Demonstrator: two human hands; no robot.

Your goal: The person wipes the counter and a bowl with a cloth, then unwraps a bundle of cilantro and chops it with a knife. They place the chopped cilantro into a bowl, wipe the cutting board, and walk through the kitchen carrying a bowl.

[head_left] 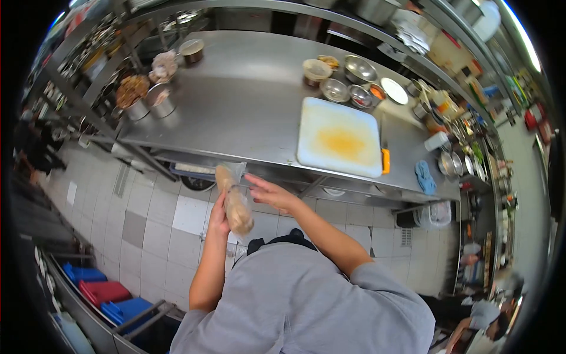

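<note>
A clear plastic bag (237, 203) with long, light-brown pieces inside, bread-like in look, is held upright in front of my body. My left hand (219, 215) grips it from the left side, around its lower half. My right hand (274, 193) is open, fingers stretched toward the upper part of the bag, with nothing in it. Beyond the hands, a white cutting board (339, 112) with an orange-yellow stain lies on the steel table. A knife with a yellow handle (385, 160) rests along its right edge.
The steel table (236, 88) runs across in front of me. Metal bowls (359, 69), a lidded tub (317, 69) and a white plate (394, 91) stand behind the board. A blue cloth (425, 177) lies right. Pots (160, 100) stand left. Other people are at the lower right.
</note>
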